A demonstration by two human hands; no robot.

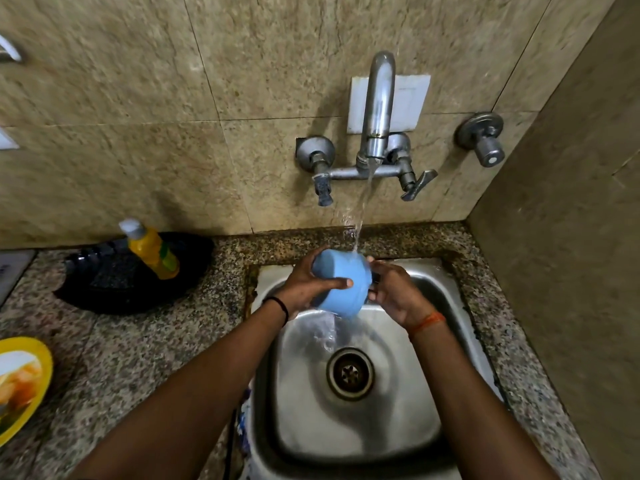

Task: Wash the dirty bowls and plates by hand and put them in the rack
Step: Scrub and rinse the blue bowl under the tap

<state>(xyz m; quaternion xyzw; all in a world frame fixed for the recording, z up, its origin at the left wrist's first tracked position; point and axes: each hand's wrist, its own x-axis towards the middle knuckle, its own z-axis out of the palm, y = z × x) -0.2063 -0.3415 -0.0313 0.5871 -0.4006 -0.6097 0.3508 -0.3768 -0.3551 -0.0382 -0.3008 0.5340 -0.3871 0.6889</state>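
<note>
Head view: nearest the camera, both forearms reach forward over the steel sink (349, 441), a smooth, dished basin with a round drain (350, 373).

The left hand (304, 285) holds the blue bowl (341, 284) with its thumb laid across the outer wall; the right hand (394, 292) takes the opposite side, fingers curled at the rim. Each grip is therefore closed round the bowl. The bowl sits tilted above the basin, directly under the stream from the wall tap (377, 109) — water runs off its lower edge.

Judgement: it looks like matte plastic, light and stiff, unlikely to shatter, but slippery while wet. Holding it at rim and base with both hands is the safer course.

On the speckled granite counter (138, 358) stand a black rack (114, 282) — it carries a yellow detergent bottle (152, 249) — and, at the left edge, a yellow plate (20, 382) with food residue.
</note>
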